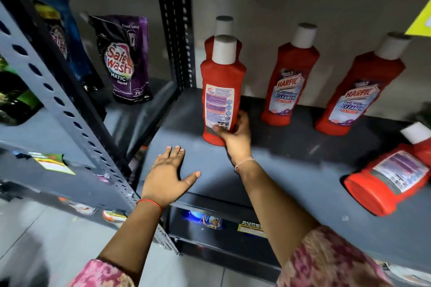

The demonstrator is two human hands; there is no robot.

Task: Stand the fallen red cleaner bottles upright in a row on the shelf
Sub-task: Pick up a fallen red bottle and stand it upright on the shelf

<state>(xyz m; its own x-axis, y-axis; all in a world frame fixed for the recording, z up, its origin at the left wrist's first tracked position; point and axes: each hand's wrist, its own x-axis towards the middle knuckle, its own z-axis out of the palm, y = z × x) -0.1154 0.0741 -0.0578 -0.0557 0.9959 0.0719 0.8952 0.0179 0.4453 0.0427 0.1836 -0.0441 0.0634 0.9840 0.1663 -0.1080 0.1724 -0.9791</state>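
My right hand (235, 134) grips the lower part of an upright red cleaner bottle (221, 86) with a white cap, its back label facing me, at the left end of the grey shelf (291, 170). A second red bottle (224, 28) stands right behind it, mostly hidden. Two more red bottles (290, 77) (360, 91) stand upright along the back wall, labels forward. Another red bottle (387, 179) lies on its side at the right, base toward me. My left hand (168, 175) rests flat and open on the shelf's front left part.
A perforated black upright (175, 28) divides this bay from the left bay, where purple (126, 60) and blue detergent pouches (67, 42) stand. A slanted grey post (58, 100) runs in front at the left. A lower shelf holds packets (210, 220). A yellow tag (422, 23) hangs at top right.
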